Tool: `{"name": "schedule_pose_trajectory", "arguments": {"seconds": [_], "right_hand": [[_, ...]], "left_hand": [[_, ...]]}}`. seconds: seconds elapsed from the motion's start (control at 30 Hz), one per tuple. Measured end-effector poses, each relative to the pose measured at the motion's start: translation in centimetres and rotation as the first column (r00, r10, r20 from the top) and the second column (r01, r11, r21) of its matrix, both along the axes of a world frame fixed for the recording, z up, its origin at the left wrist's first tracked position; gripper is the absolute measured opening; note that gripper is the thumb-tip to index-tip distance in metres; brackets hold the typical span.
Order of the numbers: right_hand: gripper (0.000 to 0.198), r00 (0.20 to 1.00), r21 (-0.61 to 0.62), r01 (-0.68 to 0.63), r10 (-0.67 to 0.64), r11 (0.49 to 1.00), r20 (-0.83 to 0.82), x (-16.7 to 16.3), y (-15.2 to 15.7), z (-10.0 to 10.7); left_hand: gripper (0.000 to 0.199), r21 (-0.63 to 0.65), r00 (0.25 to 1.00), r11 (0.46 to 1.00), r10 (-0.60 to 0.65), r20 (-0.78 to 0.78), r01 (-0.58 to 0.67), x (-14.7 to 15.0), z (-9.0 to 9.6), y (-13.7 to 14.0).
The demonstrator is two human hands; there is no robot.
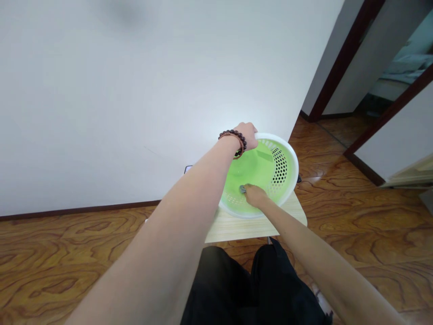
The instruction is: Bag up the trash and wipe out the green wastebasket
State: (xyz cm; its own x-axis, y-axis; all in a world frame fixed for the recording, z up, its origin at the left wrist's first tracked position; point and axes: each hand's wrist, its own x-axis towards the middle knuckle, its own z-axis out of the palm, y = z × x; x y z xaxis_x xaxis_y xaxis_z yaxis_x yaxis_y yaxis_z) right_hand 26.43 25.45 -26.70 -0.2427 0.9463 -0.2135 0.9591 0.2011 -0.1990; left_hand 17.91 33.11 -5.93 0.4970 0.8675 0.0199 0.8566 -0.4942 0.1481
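Note:
A round green plastic basket (259, 171) with a white rim and perforated sides stands on a small light-wood table (243, 230). My left hand (249, 134), with a beaded bracelet (233, 134) at the wrist, is closed on the basket's far rim. Inside the basket, my right hand (255, 196) is closed on a small grey cloth (242, 189), held against or close to the green inner surface. Most of the cloth is hidden in the fingers. My left forearm covers the left part of the basket and table.
Behind the table rises a white wall (135, 90). A dark-edged device, perhaps a phone (188, 168), shows partly beside my left forearm. My knees (237, 284) in black trousers are close below the table. Wooden floor (355, 216) extends right toward a doorway (341, 67).

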Motion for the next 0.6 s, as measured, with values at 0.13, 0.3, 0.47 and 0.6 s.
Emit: {"name": "schedule_pose_trajectory", "arguments": {"seconds": [0.13, 0.3, 0.47, 0.6], "right_hand": [[0.033, 1.000, 0.048, -0.004, 0.004, 0.999, -0.013, 0.0, -0.1, -0.8], [0.036, 0.998, 0.038, -0.058, 0.056, 0.998, 0.041, -0.4, -1.0, 0.8], [0.038, 0.981, 0.061, -0.193, 0.194, 0.979, -0.007, 0.3, -4.9, 2.7], [0.037, 0.961, 0.031, -0.271, 0.273, 0.962, -0.056, 1.9, -8.1, 4.0]], "left_hand": [[0.037, 0.032, 0.999, 0.999, 0.016, -0.035, -0.015, -0.1, 0.0, -0.1], [0.035, 0.096, 0.995, 0.995, 0.044, -0.084, -0.036, -0.3, -0.2, 0.0], [0.036, 0.122, 0.992, 0.992, 0.048, -0.113, -0.034, -0.6, -0.1, -0.6], [0.037, 0.122, 0.994, 0.992, 0.034, -0.100, -0.021, -0.5, -0.3, -1.2]]}}
